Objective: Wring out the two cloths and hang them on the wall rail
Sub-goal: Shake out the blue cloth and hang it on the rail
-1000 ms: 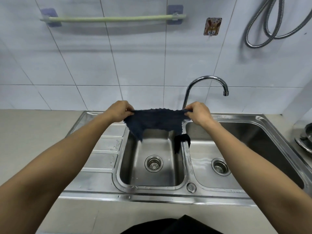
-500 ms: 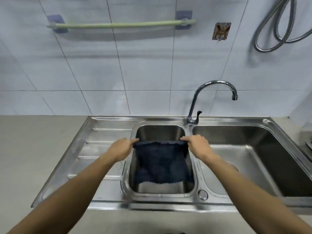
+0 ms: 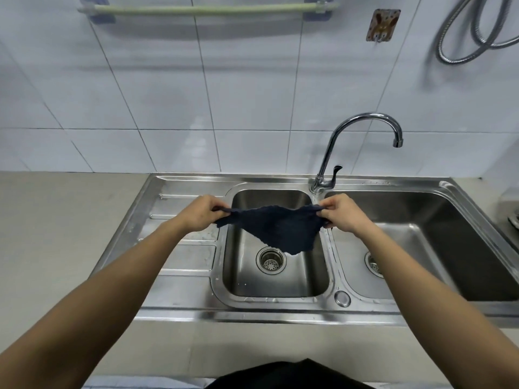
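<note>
While left hand (image 3: 200, 214) and right hand (image 3: 343, 216) pinch opposite corners of dark cloth (image 3: 276, 227) over left basin (image 3: 276, 282), wall rail (image 3: 202, 9) sits 12 o'clock. Risks: pinch slips, cloth drops; damp cloth slides off rail. Second cloth not visible.

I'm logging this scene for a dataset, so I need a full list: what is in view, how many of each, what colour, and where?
Dark navy cloth: one, stretched between both hands over the smaller left basin.
Stainless steel double sink: one, silver, set in the beige counter, drainboard at left.
Round drain strainers: two, metal, one per basin.
Curved chrome faucet: one, behind the basin divider.
Pale green wall rail: one, high on the white tiled wall.
Patterned wall hook: one, brown, right of the rail.
Coiled metal hose: one, silver, upper right.
Left hand: pinches the cloth's left corner.
Right hand: pinches the right corner.
</note>
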